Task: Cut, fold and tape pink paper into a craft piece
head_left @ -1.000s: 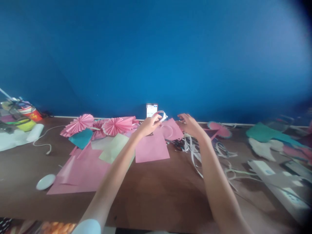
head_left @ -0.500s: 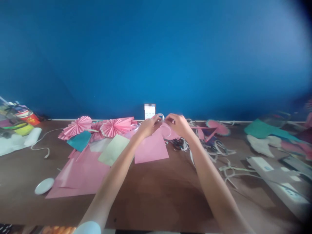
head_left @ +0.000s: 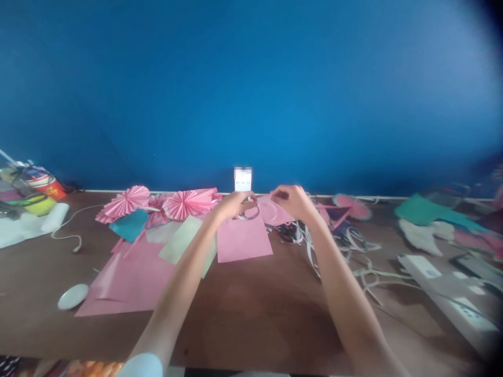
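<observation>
The far wall (head_left: pixel 251 94) looks smooth, with a soft sheen toward the right. The brown tabletop (head_left: pixel 251 309) reads as wood or a wood-like laminate, smooth and dull. At the centre, the pink square sheet (head_left: pixel 244 245) is matt, flat paper; the clear-looking ring (head_left: pixel 258 212) above it seems to be slick plastic. On the left, the rosettes (head_left: pixel 183 204) are crisply pleated matt paper, and the pale green sheet (head_left: pixel 178 243) and large pink sheet (head_left: pixel 133 288) are plain, unglossed paper. The round white disc (head_left: pixel 73 297) on the left and the power strip (head_left: pixel 440 290) on the right look like smooth, hard plastic.
</observation>
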Tool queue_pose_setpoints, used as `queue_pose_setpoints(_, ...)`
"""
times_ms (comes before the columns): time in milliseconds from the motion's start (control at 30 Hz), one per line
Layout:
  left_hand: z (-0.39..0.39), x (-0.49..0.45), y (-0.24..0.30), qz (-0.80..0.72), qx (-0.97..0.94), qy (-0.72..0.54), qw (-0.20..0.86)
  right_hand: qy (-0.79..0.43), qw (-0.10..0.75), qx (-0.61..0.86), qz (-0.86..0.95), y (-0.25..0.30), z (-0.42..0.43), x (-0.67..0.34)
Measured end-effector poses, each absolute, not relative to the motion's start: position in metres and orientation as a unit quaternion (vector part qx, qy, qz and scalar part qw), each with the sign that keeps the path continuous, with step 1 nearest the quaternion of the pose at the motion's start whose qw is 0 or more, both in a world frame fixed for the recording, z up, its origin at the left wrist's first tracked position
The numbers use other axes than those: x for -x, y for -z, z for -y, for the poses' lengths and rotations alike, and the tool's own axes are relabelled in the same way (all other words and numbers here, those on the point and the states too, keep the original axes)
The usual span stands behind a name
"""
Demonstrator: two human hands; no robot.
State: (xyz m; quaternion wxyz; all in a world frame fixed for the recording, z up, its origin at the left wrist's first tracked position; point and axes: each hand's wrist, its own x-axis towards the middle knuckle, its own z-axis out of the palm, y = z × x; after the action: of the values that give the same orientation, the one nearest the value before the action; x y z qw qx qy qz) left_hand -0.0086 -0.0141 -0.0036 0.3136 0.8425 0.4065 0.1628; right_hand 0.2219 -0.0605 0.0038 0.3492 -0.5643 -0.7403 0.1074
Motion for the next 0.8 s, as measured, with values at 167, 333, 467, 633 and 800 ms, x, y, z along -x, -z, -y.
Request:
queue_pose_setpoints(167, 0.014, 0.029, -0.009, -0.393, -0.866, -0.033, 0.309, -0.217, 0.222, 0.574, 0.758, -0.003, 0.064, -0.221)
queue_pose_setpoints(333, 0.018, 0.036, -0.013, -0.441, -0.845, 0.051, 0.3, -0.249, 0.144, 0.59, 0.755, -0.001, 0.065, -0.214)
queue_pose_setpoints(467, 0.023, 0.036, -0.019, -0.455, -0.839, 0.055, 0.294, -0.239, 0.15, 0.617, 0.735, 0.004, 0.062, -0.217)
queue_pose_setpoints(633, 0.029, 0.043, -0.03, -0.454, -0.843, 0.02, 0.287, -0.234, 0.18, 0.628, 0.72, 0.018, 0.053, -0.222)
queue_pose_setpoints(800, 0.021, 0.064, -0.031, -0.5, -0.812, 0.014, 0.302, -0.254, 0.18, 0.631, 0.71, 0.037, 0.042, -0.217)
